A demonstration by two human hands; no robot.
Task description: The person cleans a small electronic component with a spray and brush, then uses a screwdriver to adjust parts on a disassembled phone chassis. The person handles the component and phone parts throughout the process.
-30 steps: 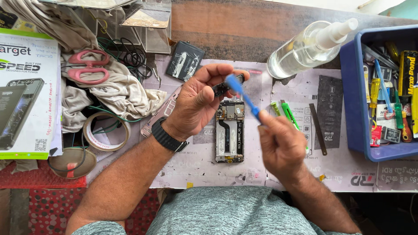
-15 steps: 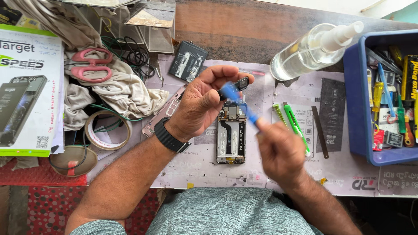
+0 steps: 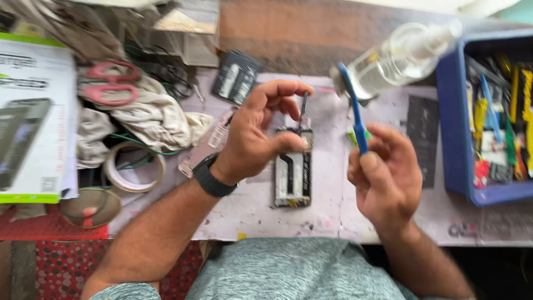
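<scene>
Two hands above a cluttered work mat [image 3: 333,216]: left [image 3: 258,136] pinching a dark strip [image 3: 303,111], right [image 3: 386,172] gripping a blue tool [image 3: 352,108].

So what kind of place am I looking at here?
Probably a phone repair bench: an opened phone lies on the work mat, a blue bin of hand tools sits alongside, and the right hand holds a blue pry tool.

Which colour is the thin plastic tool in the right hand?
Blue: the thin plastic tool in the right hand, head view.
</scene>
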